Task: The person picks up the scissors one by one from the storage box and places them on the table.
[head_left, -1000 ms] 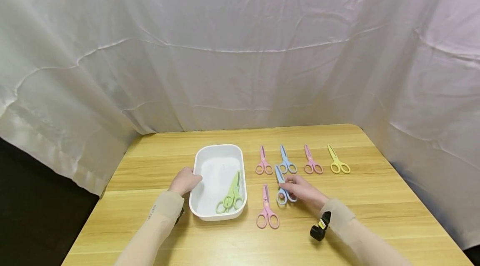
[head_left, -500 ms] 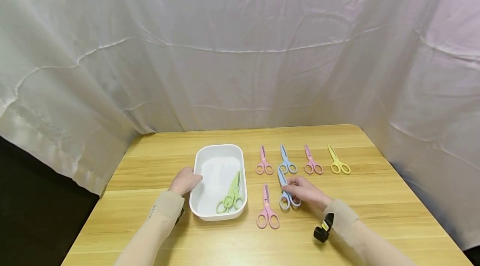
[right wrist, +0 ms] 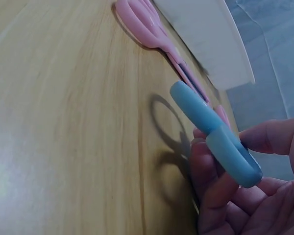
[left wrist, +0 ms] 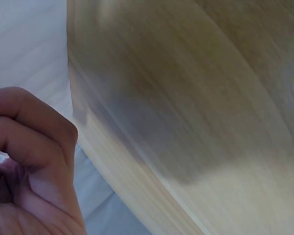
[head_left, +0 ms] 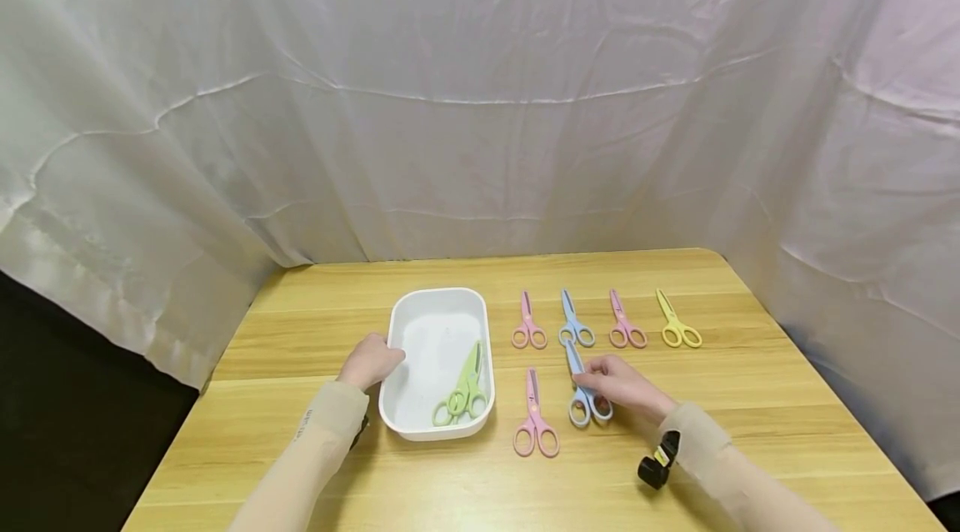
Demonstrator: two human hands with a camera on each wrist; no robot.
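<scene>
Between thumb and fingers my right hand (head_left: 618,384) pinches a pair of blue scissors (head_left: 578,390), blades pointing away from me. In the right wrist view the blue handle loops (right wrist: 216,132) stand above the wood and cast a shadow on it. My left hand (head_left: 371,362) grips the left rim of a white tray (head_left: 437,434), thumb over the edge; in the left wrist view its fingers (left wrist: 29,132) are curled. Green scissors (head_left: 463,392), overlapping one another, lie in the tray's near right corner. Pink scissors (head_left: 535,419) lie between the tray and my right hand.
Along the back of the wooden table (head_left: 315,315) lie pink scissors (head_left: 528,323), another blue pair (head_left: 572,320), more pink scissors (head_left: 624,322) and a yellow pair (head_left: 677,321). Pale curtains (head_left: 480,140) hang behind the table and at its sides.
My right hand has moved right and slightly toward me with the blue scissors. The left hand and the tray have stayed in place.
</scene>
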